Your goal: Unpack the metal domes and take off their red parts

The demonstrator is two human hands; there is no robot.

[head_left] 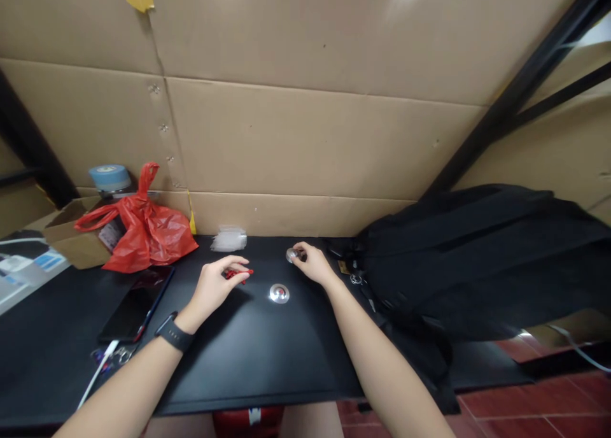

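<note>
Pinching a clear disc (pixel 291 256) in right hand (pixel 312 263), fingers curled round red bits (pixel 231 274) in left hand (pixel 216 285), shiny disc (pixel 279 293) between both hands' fingertips!

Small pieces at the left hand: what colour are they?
The small pieces at the left hand are red, best seen in the head view.

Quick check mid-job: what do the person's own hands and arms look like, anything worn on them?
The left hand and right hand are bare, without gloves. The left wrist wears a dark watch with a plain dark strap; the right wrist shows nothing worn. No sleeves show on either forearm.
</note>
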